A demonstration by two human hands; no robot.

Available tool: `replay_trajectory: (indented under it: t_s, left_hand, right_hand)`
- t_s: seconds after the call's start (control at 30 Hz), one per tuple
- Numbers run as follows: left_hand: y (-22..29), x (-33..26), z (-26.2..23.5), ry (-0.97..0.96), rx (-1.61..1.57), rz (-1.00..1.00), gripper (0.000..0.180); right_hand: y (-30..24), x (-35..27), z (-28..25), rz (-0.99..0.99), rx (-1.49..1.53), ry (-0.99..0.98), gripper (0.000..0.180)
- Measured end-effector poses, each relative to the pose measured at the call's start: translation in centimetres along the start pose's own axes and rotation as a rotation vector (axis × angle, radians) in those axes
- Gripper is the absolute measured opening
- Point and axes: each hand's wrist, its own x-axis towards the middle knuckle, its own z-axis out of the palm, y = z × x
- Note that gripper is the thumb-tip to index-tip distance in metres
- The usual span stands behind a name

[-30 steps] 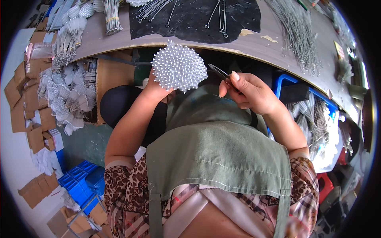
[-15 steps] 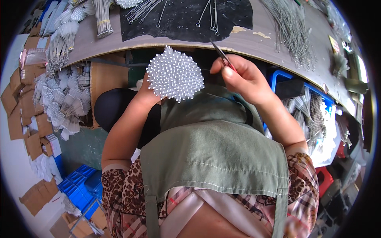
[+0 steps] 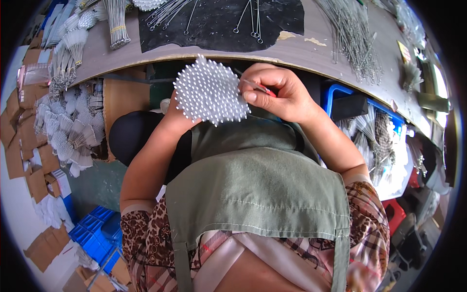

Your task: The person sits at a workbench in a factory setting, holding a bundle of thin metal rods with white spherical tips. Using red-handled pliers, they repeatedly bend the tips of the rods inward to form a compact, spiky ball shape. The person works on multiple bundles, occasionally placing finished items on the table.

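Observation:
My left hand (image 3: 180,116) is closed round a thick bundle of thin brushes (image 3: 210,91), mostly hidden behind it. The bundle's round end faces up, dotted with many small white tips over grey bristles. At its right edge is my right hand (image 3: 279,95), closed on small scissors with red handles (image 3: 265,89). Their dark blades point left toward the bundle and are partly covered by my fingers. My right fingertips are close against the outermost tips; I cannot tell whether they pinch one.
Ahead, a table (image 3: 116,61) carries a black mat (image 3: 219,36) with loop-ended wires (image 3: 255,24) and a heap of wires (image 3: 352,44). Brush bundles (image 3: 73,124) fill a carton (image 3: 124,104) at left. A blue-rimmed bin (image 3: 331,97) stands at right.
My right hand has moved left and brought the scissors from beside the bundle to its right edge. The bundle has tilted slightly in my left hand.

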Motion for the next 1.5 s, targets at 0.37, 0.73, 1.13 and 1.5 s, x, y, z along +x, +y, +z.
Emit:
replay_trajectory:
  t_s: [0.37, 0.73, 1.13, 1.5]
  left_hand:
    - [-1.8, 0.4, -0.5, -0.117, 0.628, 0.095, 0.033]
    - [0.7, -0.4, 0.4, 0.105, -0.928, -0.156, 0.024]
    - [1.6, 1.8, 0.4, 0.079, 0.897, 0.406, 0.028]
    - [-1.6, 0.9, -0.6, -0.132, 0.686, 0.082, 0.036]
  right_hand:
    - [-0.3, -0.1, 1.3, 0.096, -0.037, 0.270, 0.011]
    - [-2.1, 0.2, 1.0, 0.076, -0.422, 0.263, 0.011]
    - [-1.3, 0.4, 0.3, 0.323, 0.468, 0.305, 0.009]
    - [0.8, 0.9, -0.1, 0.293, 0.308, 0.203, 0.028]
